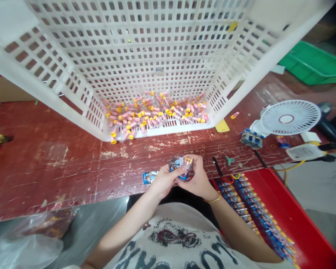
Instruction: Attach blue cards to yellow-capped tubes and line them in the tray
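Note:
Both my hands meet above the front edge of the red table. My left hand (164, 180) pinches a small stack of blue printed packets (181, 168) with its thumb across the top. Cupped round the stack's other side is my right hand (199, 175), fingers bent. Part of the stack hides behind the fingers. Another blue packet (149, 177) lies on the table just left of my left hand. Ahead, a white plastic basket (156, 33) stands tipped toward me, with many small pink tubes with yellow caps (154, 117) heaped at its lower edge.
Right of the basket are a white fan (291, 117), a stack of blue packets (252, 139), a yellow card (222, 126) and a loose tube (235, 115). A red tray (302, 224) with rows of packets sits low at right. A green bin (313, 63) stands behind.

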Tool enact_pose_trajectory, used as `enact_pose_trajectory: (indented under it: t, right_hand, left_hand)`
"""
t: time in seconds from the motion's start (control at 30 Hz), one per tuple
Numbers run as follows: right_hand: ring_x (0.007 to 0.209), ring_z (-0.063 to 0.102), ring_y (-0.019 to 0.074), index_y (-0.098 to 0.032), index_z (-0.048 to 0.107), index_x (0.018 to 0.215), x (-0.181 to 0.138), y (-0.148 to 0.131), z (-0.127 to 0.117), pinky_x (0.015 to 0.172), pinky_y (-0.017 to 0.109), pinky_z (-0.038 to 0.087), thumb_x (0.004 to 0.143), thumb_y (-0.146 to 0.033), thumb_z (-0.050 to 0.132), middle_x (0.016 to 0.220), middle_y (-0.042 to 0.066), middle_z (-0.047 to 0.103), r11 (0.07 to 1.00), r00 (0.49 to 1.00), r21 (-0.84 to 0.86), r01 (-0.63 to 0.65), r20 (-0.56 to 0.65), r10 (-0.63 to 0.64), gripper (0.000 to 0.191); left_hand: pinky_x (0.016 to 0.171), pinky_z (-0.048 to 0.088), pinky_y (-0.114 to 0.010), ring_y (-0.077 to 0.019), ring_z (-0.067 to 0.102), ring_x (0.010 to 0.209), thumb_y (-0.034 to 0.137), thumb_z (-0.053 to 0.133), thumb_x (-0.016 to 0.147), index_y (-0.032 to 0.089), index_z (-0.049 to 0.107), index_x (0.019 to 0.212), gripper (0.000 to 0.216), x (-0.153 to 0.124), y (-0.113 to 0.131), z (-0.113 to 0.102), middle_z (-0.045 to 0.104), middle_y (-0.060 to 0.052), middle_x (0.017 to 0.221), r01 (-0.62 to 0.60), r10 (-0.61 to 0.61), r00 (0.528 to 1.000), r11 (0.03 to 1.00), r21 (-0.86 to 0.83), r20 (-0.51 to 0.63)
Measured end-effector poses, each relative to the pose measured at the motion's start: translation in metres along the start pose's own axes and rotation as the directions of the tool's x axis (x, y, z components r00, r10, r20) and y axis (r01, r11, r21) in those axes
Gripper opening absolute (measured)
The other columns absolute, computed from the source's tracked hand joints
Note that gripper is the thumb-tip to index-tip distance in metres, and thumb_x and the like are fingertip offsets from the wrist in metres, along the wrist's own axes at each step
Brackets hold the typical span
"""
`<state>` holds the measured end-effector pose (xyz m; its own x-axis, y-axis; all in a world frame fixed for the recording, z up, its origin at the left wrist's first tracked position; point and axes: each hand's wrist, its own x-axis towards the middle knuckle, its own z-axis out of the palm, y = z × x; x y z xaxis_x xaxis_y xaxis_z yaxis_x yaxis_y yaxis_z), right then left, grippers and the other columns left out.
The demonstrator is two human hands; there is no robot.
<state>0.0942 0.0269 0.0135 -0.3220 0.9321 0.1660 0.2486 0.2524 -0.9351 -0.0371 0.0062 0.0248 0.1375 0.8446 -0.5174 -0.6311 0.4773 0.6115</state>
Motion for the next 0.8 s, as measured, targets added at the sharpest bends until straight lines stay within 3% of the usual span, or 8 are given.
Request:
enact_pose_trajectory:
  t: [0.3, 0.37, 0.43, 0.53, 0.63, 0.7, 0.77, 0.8]
  right_hand:
    - [0.104, 0.055, 0.0220, -0.024, 0.038, 0.114, -0.003, 0.002, -0.008, 0.090, 0.038, 0.051, 0.060, -0.027, 0.080, 0.113, 0.008, 0.048, 0.996, 1.000, 0.092, 0.012, 0.020, -0.014, 0.069]
    - [0.102, 0.057, 0.0209, -0.024, 0.043, 0.111, -0.002, 0.004, -0.015, 0.090, 0.038, 0.051, 0.064, -0.031, 0.078, 0.109, 0.006, 0.052, 0.980, 0.997, 0.196, -0.034, 0.078, 0.019, 0.059]
    - [0.091, 0.060, 0.0181, -0.024, 0.050, 0.100, -0.004, 0.005, -0.024, 0.080, 0.036, 0.056, 0.073, -0.037, 0.071, 0.102, 0.004, 0.057, 0.941, 0.990, 0.312, -0.135, 0.087, 0.113, 0.036]
    - [0.074, 0.062, 0.0148, -0.023, 0.055, 0.083, -0.015, 0.005, -0.039, 0.061, 0.031, 0.058, 0.078, -0.043, 0.065, 0.094, 0.003, 0.059, 0.887, 0.971, 0.417, -0.199, -0.042, 0.237, 0.023]
    - [0.080, 0.063, 0.0159, -0.023, 0.058, 0.077, -0.038, 0.014, -0.072, 0.072, 0.033, 0.057, 0.073, -0.043, 0.070, 0.093, 0.002, 0.062, 0.921, 0.939, 0.369, -0.124, -0.255, 0.229, 0.024]
    - [0.085, 0.064, 0.0164, -0.023, 0.059, 0.081, -0.069, 0.029, -0.113, 0.080, 0.034, 0.055, 0.073, -0.045, 0.069, 0.095, 0.002, 0.065, 0.940, 0.842, 0.297, -0.169, -0.452, 0.294, 0.025]
    - [0.085, 0.065, 0.0164, -0.022, 0.060, 0.087, -0.116, 0.050, -0.166, 0.080, 0.033, 0.055, 0.074, -0.047, 0.066, 0.096, 0.002, 0.067, 0.902, 0.634, 0.233, -0.362, -0.648, 0.422, 0.028]
    - [0.085, 0.065, 0.0159, -0.022, 0.061, 0.089, -0.144, 0.061, -0.193, 0.079, 0.031, 0.054, 0.075, -0.048, 0.064, 0.095, 0.002, 0.068, 0.828, 0.492, 0.197, -0.525, -0.723, 0.484, 0.030]
  left_hand:
    - [0.072, 0.051, -0.024, -0.0126, 0.064, 0.067, 0.025, 0.085, 0.059, 0.013, 0.072, 0.084, 0.031, 0.000, -0.004, 0.000, 0.072, -0.003, 0.076, -0.047, 0.047, 0.999, 0.997, 0.058, 0.005]
    - [0.069, 0.052, -0.024, -0.0121, 0.064, 0.065, 0.027, 0.083, 0.062, 0.013, 0.072, 0.086, 0.030, 0.000, -0.004, 0.001, 0.072, -0.002, 0.075, -0.060, 0.060, 0.998, 0.992, 0.114, 0.003]
    - [0.070, 0.055, -0.027, -0.0147, 0.066, 0.069, 0.035, 0.079, 0.067, 0.014, 0.072, 0.088, 0.031, 0.001, -0.007, 0.005, 0.073, -0.004, 0.078, -0.043, 0.043, 0.999, 0.985, 0.166, 0.007]
    - [0.071, 0.057, -0.033, -0.0210, 0.068, 0.078, 0.043, 0.074, 0.071, 0.012, 0.072, 0.089, 0.036, 0.006, -0.017, 0.015, 0.074, -0.008, 0.084, 0.032, -0.041, 0.998, 0.977, 0.211, 0.039]
    - [0.069, 0.058, -0.033, -0.0213, 0.069, 0.073, 0.044, 0.074, 0.070, 0.012, 0.071, 0.089, 0.038, 0.018, -0.035, 0.030, 0.073, -0.009, 0.081, 0.117, -0.147, 0.985, 0.954, 0.278, 0.089]
    - [0.067, 0.058, -0.032, -0.0200, 0.068, 0.069, 0.046, 0.072, 0.071, 0.012, 0.069, 0.093, 0.040, 0.025, -0.048, 0.039, 0.073, -0.008, 0.077, 0.153, -0.207, 0.970, 0.925, 0.348, 0.123]
    - [0.067, 0.058, -0.033, -0.0185, 0.067, 0.065, 0.047, 0.070, 0.073, 0.011, 0.068, 0.097, 0.043, 0.028, -0.058, 0.046, 0.071, -0.007, 0.072, 0.162, -0.240, 0.960, 0.896, 0.414, 0.145]
    - [0.068, 0.058, -0.033, -0.0178, 0.066, 0.064, 0.048, 0.068, 0.074, 0.011, 0.066, 0.099, 0.045, 0.028, -0.062, 0.048, 0.070, -0.006, 0.070, 0.156, -0.245, 0.957, 0.885, 0.439, 0.153]
